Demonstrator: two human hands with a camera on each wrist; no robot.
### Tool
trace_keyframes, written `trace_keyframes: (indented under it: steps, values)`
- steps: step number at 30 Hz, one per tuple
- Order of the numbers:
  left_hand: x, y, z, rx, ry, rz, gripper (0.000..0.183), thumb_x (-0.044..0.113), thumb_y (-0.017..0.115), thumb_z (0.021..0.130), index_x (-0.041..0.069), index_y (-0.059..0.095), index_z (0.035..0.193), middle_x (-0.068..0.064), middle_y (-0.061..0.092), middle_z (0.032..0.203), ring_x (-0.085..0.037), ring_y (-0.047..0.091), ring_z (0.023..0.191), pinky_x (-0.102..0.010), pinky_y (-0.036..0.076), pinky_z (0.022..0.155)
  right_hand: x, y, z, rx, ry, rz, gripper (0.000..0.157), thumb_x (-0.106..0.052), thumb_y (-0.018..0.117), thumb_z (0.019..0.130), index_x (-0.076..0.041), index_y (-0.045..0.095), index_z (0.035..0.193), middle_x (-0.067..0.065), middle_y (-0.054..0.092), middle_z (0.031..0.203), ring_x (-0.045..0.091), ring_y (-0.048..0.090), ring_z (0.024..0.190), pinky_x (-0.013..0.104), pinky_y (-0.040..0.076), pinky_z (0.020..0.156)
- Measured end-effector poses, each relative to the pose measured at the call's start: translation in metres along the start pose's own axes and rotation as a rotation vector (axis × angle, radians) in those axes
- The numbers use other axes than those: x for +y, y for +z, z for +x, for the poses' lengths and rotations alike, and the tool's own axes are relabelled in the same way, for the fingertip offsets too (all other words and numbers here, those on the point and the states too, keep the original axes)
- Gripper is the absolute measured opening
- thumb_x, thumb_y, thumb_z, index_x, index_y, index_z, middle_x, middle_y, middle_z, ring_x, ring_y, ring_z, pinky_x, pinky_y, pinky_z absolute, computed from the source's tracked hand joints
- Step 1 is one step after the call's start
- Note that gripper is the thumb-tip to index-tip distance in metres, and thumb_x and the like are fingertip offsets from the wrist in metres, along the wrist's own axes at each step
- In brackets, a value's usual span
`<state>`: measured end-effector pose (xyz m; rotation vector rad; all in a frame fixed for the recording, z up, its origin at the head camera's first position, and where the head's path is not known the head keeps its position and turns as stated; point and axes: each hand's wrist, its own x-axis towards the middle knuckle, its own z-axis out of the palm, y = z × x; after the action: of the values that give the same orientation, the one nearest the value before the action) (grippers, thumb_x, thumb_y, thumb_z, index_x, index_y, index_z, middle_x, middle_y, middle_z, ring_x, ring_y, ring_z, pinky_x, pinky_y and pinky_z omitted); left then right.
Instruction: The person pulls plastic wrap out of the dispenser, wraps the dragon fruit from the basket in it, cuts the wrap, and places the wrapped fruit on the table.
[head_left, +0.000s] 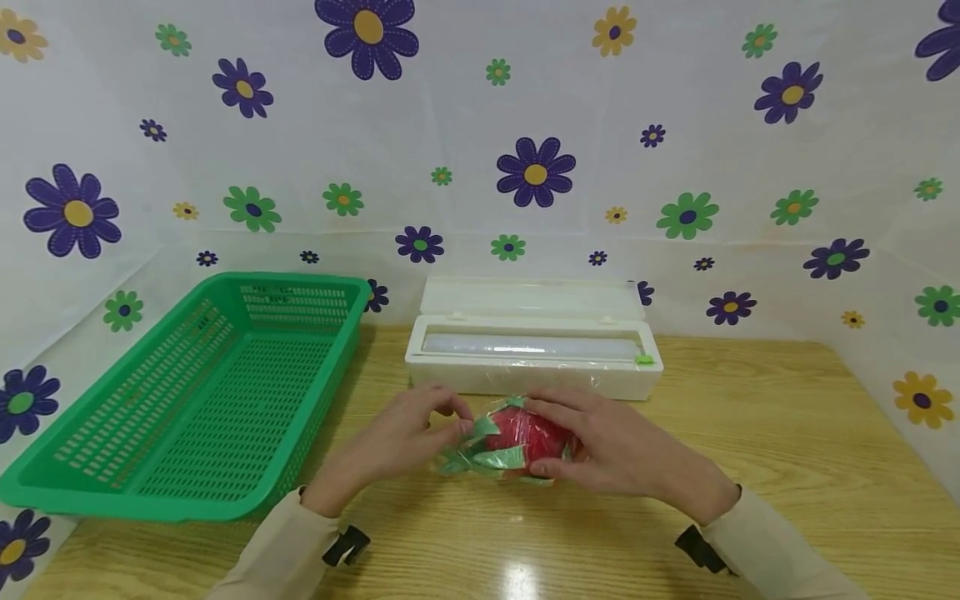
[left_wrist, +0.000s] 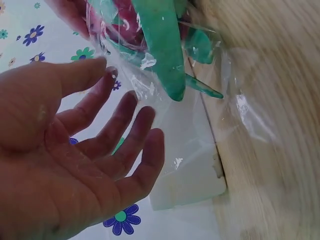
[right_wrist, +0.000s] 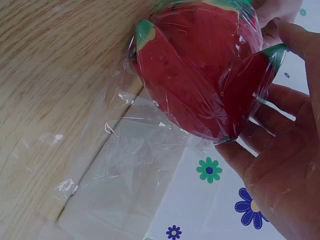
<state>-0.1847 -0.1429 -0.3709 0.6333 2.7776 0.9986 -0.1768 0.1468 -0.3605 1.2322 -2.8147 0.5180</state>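
Observation:
A red dragon fruit (head_left: 522, 435) with green-tipped scales lies on the table, wrapped in clear cling film (left_wrist: 145, 85). My right hand (head_left: 615, 437) holds it from the right, thumb on the near side and fingers over the far side. In the right wrist view the fingers curve behind the fruit (right_wrist: 195, 70). At its left end, my left hand (head_left: 408, 437) pinches the film between thumb and index finger. The other left fingers are loosely bent, as the left wrist view shows. Loose film spreads out past the fruit in both wrist views.
Just behind the fruit stands a white cling film box (head_left: 480, 379), lid raised, with a film roll (head_left: 532, 345) inside and a green slider (head_left: 644, 359) at its right end. A green plastic basket (head_left: 225, 400) stands at left. A flowered cloth (head_left: 465, 108) hangs behind the wooden table (head_left: 787, 433).

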Motion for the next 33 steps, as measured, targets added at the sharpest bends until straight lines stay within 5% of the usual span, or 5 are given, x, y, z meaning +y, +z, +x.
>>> trace_keyframes:
  steps: [7, 15, 23, 29, 33]
  values:
    - [0.0, -0.005, 0.005, 0.033, 0.044, -0.08, 0.006, 0.023, 0.066, 0.1, 0.019, 0.071, 0.101, 0.004, 0.069, 0.1, -0.014, 0.062, 0.097, -0.028, 0.055, 0.082, 0.003, 0.001, -0.003, -0.028, -0.002, -0.01, 0.07, -0.05, 0.069, 0.094, -0.015, 0.05, 0.151, 0.006, 0.05, 0.157, 0.028, 0.058, 0.134, 0.045, 0.056, 0.102]
    - [0.005, -0.013, 0.005, 0.068, -0.001, -0.134, 0.012, 0.022, 0.064, 0.102, 0.013, 0.071, 0.102, -0.003, 0.072, 0.1, -0.016, 0.064, 0.096, -0.037, 0.056, 0.089, 0.003, 0.002, -0.002, -0.025, 0.005, -0.001, 0.07, -0.047, 0.071, 0.093, -0.016, 0.05, 0.152, 0.005, 0.05, 0.157, 0.027, 0.06, 0.131, 0.043, 0.057, 0.099]
    - [0.012, -0.018, 0.011, 0.073, 0.036, -0.105, 0.01, 0.02, 0.057, 0.105, 0.013, 0.063, 0.105, -0.007, 0.071, 0.103, -0.019, 0.064, 0.097, -0.04, 0.056, 0.092, 0.003, 0.003, -0.002, -0.017, 0.012, 0.015, 0.07, -0.046, 0.072, 0.092, -0.016, 0.05, 0.152, 0.005, 0.051, 0.156, 0.024, 0.063, 0.126, 0.041, 0.058, 0.097]
    - [0.016, -0.017, 0.017, 0.025, 0.076, -0.121, 0.015, 0.019, 0.048, 0.109, 0.007, 0.056, 0.109, -0.005, 0.063, 0.089, -0.017, 0.059, 0.08, -0.028, 0.051, 0.072, 0.003, 0.003, -0.002, -0.014, 0.007, 0.022, 0.07, -0.046, 0.073, 0.092, -0.015, 0.051, 0.151, 0.007, 0.051, 0.155, 0.017, 0.066, 0.11, 0.03, 0.058, 0.086]
    - [0.015, -0.015, 0.02, -0.029, 0.071, -0.143, 0.023, 0.024, 0.041, 0.111, 0.005, 0.052, 0.114, -0.005, 0.053, 0.083, -0.017, 0.054, 0.071, -0.026, 0.046, 0.062, 0.003, 0.002, -0.002, -0.011, 0.015, 0.025, 0.072, -0.047, 0.072, 0.092, -0.014, 0.049, 0.152, 0.008, 0.048, 0.158, 0.021, 0.065, 0.117, 0.034, 0.059, 0.091]
